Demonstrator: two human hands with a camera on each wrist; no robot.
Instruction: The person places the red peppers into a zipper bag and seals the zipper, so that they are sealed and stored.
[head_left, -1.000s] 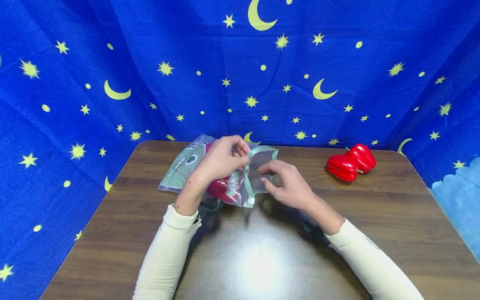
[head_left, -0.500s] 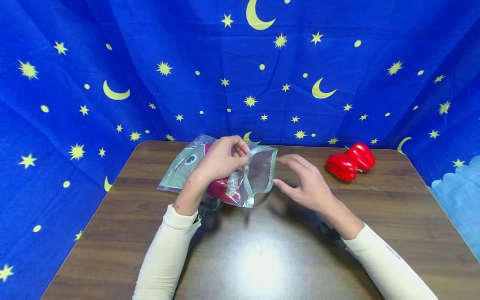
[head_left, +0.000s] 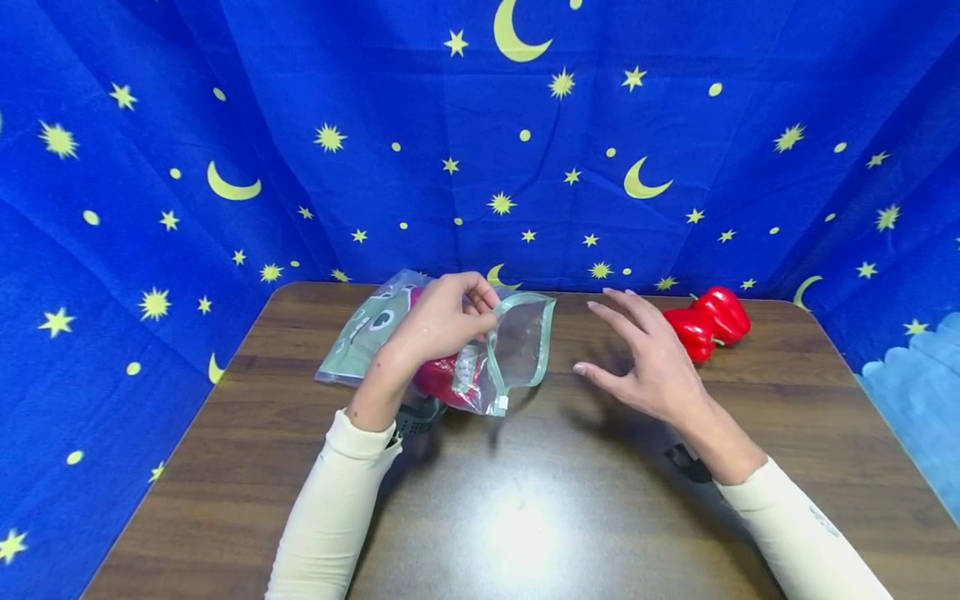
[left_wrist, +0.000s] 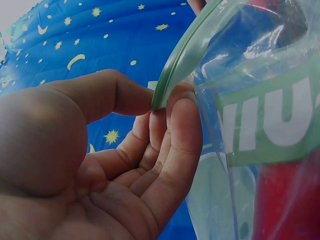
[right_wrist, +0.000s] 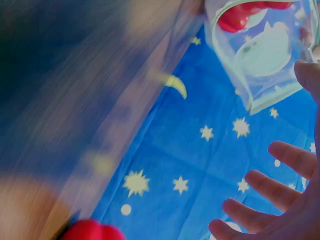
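A clear zip bag (head_left: 521,342) with green trim and a green printed face lies on its side, its mouth spread toward the right. Inside it sits something red and shiny (head_left: 438,379), partly covered by my left arm. My left hand (head_left: 450,312) pinches the bag's rim between thumb and fingers; the left wrist view shows the green zip edge (left_wrist: 172,65) in that pinch. My right hand (head_left: 652,358) hovers with fingers spread, holding nothing, between the bag and two red bell peppers (head_left: 720,317). Part of the nearer pepper is hidden behind this hand.
The brown wooden table (head_left: 480,483) carries a bright glare spot near its front. Behind and beside it hangs a blue curtain (head_left: 480,150) with yellow moons and stars. A light blue scalloped cloth (head_left: 918,400) shows at the right edge.
My right hand has left the bag's mouth and moved right toward the peppers, its fingers spreading. The bag's mouth has widened. My left hand keeps its pinch in place.
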